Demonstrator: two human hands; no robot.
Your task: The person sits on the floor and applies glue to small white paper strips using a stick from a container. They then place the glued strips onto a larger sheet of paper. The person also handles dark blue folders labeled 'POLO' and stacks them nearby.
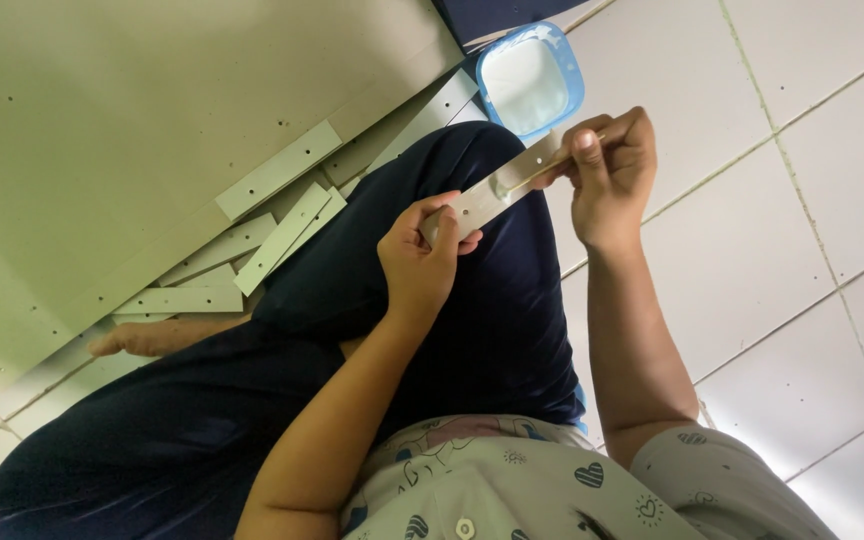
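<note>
Head view: a narrow grey strip with small holes is held above the lap, over the dark blue trousers, slanting from lower left to upper right. Its lower end is gripped by the left hand, the fingers curled around the strip and the thumb laid along its edge. Its upper end is supported by the right hand, whose fingers are pressed together and pinch a thin stick. The tip of the stick is laid on the face of the strip, where a small pale dab is seen.

Just beyond the knee, a blue-rimmed container holding a white substance is set on the white tiled floor. To the left of the leg, several loose strips of the same kind are scattered, some overlapping, beside a large pale board drilled with small holes. A bare foot is seen against the strips. A light shirt with a heart pattern is worn.
</note>
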